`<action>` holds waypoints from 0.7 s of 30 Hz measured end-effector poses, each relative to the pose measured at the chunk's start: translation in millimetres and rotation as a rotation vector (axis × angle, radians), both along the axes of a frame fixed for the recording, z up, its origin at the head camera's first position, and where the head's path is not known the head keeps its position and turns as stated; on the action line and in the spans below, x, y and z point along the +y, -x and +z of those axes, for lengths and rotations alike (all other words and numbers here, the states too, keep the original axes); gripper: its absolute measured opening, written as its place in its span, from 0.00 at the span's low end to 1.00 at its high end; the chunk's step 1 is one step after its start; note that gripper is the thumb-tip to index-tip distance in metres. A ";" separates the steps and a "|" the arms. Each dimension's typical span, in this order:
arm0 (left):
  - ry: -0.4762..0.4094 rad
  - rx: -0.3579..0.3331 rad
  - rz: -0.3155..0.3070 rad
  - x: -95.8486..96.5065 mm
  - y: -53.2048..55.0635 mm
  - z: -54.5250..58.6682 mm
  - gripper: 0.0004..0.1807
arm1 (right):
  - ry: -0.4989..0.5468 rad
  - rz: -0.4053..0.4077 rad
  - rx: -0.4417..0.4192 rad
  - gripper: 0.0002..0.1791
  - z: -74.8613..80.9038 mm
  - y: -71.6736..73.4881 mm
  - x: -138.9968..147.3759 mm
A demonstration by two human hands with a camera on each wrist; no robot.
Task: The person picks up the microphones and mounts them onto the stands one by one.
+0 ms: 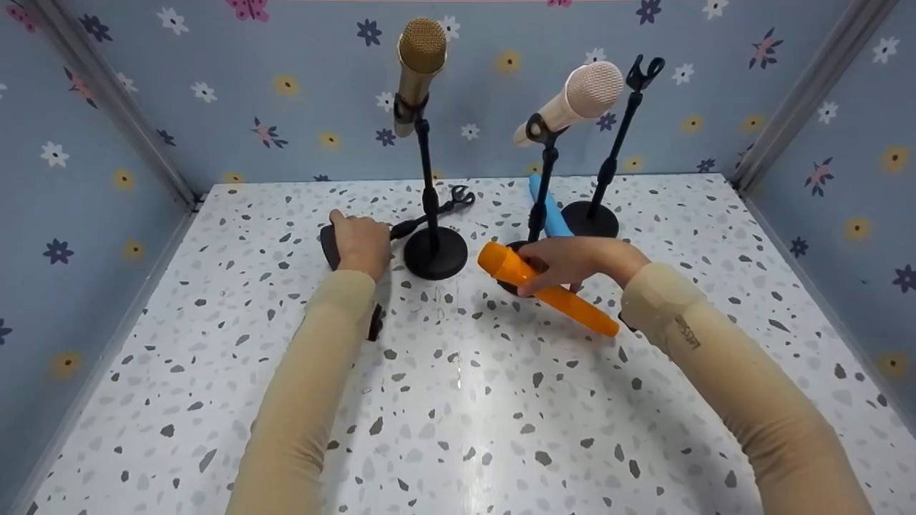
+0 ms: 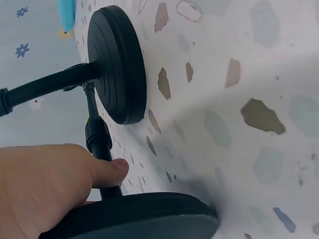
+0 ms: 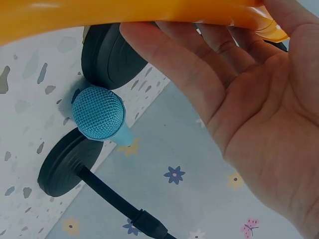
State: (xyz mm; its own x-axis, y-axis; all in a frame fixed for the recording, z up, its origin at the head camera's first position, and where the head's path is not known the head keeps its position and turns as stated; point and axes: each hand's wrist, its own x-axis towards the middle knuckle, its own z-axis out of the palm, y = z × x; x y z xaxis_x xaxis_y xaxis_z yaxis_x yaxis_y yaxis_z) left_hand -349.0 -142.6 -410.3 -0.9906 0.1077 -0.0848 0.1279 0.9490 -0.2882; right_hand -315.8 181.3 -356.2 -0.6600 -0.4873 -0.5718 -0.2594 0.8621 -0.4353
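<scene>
My left hand [image 1: 363, 247] grips a black microphone stand [image 1: 408, 227] by its pole, close to the round base. That stand lies tipped over, its base [image 2: 144, 216] on edge in the left wrist view and its clip end pointing away to the right. In my right hand [image 1: 572, 259] is an orange microphone [image 1: 576, 307], pinched between thumb and fingers and slanting down to the right. It passes in front of the base of the stand bearing a pale pink microphone [image 1: 590, 93]. Behind that stand lies a blue microphone [image 1: 552, 211], its mesh head [image 3: 98, 113] showing in the right wrist view.
A gold microphone [image 1: 422, 54] sits clipped on an upright stand [image 1: 429, 200] between the hands. Back right, another upright stand [image 1: 608, 172] has a bare clip. Flower-patterned walls [image 1: 286, 93] enclose the speckled table [image 1: 458, 429] at the back and sides.
</scene>
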 end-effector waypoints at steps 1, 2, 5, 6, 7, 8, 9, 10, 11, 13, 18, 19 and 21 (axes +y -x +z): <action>-0.005 0.001 -0.004 -2.8 -1.4 0.2 0.14 | -0.003 -0.001 0.003 0.25 -0.1 -0.2 -0.3; -0.009 0.001 -0.007 -5.8 -2.6 0.1 0.14 | -0.004 0.000 0.005 0.25 -0.2 -0.3 -0.4; -0.022 0.012 -0.013 -15.8 -7.2 -0.1 0.14 | 0.000 0.010 0.007 0.25 0.0 -1.1 -1.7; -0.026 0.019 -0.016 -19.6 -8.8 -0.5 0.14 | 0.002 0.014 0.006 0.24 0.3 -1.6 -2.4; -0.032 0.025 -0.019 -22.8 -10.2 -1.2 0.14 | 0.005 0.016 0.004 0.24 0.5 -2.4 -2.5; -0.042 0.034 -0.020 -26.6 -11.7 -2.0 0.12 | 0.008 0.019 0.003 0.24 0.8 -3.1 -2.6; -0.050 0.043 -0.020 -30.2 -13.8 -2.3 0.12 | 0.009 0.021 0.003 0.24 1.1 -3.8 -2.7; -0.064 0.050 -0.021 -34.1 -15.8 -2.4 0.12 | 0.010 0.024 0.005 0.24 1.4 -4.4 -2.6; -0.075 0.056 -0.021 -38.0 -18.1 -2.3 0.12 | 0.010 0.025 0.006 0.24 1.6 -4.9 -2.8; -0.099 0.067 -0.024 -46.9 -22.8 -2.0 0.12 | 0.012 0.029 0.007 0.24 1.7 -5.7 -2.8; -0.123 0.040 -0.039 -70.1 -34.1 0.1 0.14 | 0.003 0.028 0.002 0.27 0.7 -6.9 -3.5; -0.133 0.027 -0.037 -74.2 -35.9 1.0 0.14 | 0.000 0.025 -0.001 0.27 0.3 -7.1 -3.9; -0.169 -0.001 -0.021 -81.8 -39.1 3.6 0.15 | -0.002 0.024 -0.004 0.28 -0.2 -7.6 -5.0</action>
State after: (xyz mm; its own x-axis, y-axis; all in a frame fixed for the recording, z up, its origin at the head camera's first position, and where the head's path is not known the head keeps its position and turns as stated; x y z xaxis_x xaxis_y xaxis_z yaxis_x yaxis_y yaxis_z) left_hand -309.9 -224.3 -406.7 -0.9879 0.1409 -0.0647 0.1481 0.9811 -0.1247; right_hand -308.2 176.3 -356.4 -0.6454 -0.5019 -0.5758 -0.2785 0.8566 -0.4345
